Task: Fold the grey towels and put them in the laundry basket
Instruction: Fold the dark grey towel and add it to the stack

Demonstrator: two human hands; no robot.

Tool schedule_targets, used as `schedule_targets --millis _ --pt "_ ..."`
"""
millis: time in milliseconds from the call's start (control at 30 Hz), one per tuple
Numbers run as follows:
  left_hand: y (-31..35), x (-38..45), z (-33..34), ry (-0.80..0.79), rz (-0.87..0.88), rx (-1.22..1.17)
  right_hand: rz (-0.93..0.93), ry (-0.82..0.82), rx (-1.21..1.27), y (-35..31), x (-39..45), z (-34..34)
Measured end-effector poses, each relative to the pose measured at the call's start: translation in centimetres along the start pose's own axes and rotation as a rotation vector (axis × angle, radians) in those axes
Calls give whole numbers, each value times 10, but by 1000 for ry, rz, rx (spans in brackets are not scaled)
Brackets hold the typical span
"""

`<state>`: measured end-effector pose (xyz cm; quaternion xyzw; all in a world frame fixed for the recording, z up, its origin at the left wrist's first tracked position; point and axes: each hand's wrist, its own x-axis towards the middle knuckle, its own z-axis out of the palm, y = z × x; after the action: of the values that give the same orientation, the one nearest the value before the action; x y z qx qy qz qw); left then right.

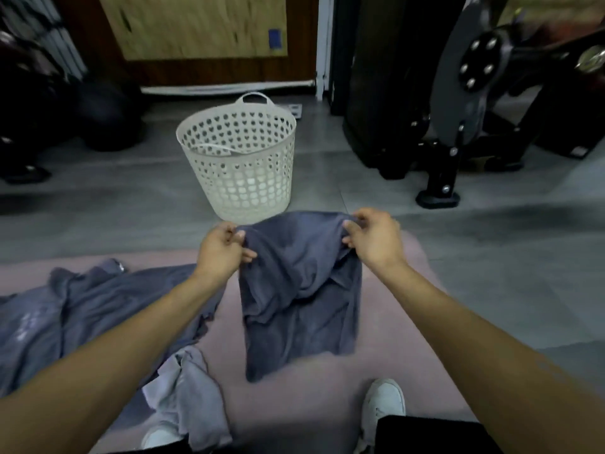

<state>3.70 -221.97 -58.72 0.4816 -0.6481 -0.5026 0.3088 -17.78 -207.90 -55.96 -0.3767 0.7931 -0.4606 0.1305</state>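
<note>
Here, left hand [222, 249] and right hand [373, 239], arms outstretched, pinch a hanging grey towel's [299, 290] top corners.

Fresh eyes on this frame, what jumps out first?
A dark grey towel hangs at centre, pinched at its top corners by the left hand and right hand. Just beyond it a white holed laundry basket stands on the grey floor. More grey towels lie crumpled at the left on a pink mat.

One head-worn view looks forward and down from close above the person's arms, past a pink mat [294, 398] toward the floor [98, 198] beyond.
</note>
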Motion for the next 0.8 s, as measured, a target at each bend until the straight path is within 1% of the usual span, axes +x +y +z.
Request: schedule_targets --millis 33,67,100,133,167,200,233,300,367,433,467,567,633,733,800 --pt "4 -11 -7 40 61 29 -75 66 -37 -4 -15 -8" --pt "7 -26 -12 17 81 98 -104 54 -104 -4 -29 -15" --pt "7 -41 -15 -31 64 171 -76 -24 -201 -2 -43 -21" --pt "5 -55 -18 -44 29 188 -31 -82 -276 3 -53 -25" --pt "6 -67 -20 -10 15 129 4 -72 -284 7 -60 -31" --pt "6 -74 -23 36 19 70 18 -13 -233 9 -66 -37" --pt "9 -81 -26 45 22 37 33 37 -187 10 -70 -42" --pt "13 -95 -34 28 17 22 27 37 -205 2 -84 -51" --pt "19 -106 -40 94 41 -65 9 75 -169 -3 -96 -56" --pt "24 -116 -46 105 55 -92 30 114 -119 -5 -106 -57" --pt "23 -121 -49 105 56 -90 48 107 -111 -5 -111 -57" --pt "16 -130 -52 193 107 -53 57 129 -95 0 -122 -55" --pt "15 -127 -51 224 111 -33 76 140 -104 4 -124 -53" --pt "11 -113 -37 213 48 48 161 77 -139 5 -109 -38" --pt "2 -98 -25 140 -24 181 218 20 -141 4 -89 -24"
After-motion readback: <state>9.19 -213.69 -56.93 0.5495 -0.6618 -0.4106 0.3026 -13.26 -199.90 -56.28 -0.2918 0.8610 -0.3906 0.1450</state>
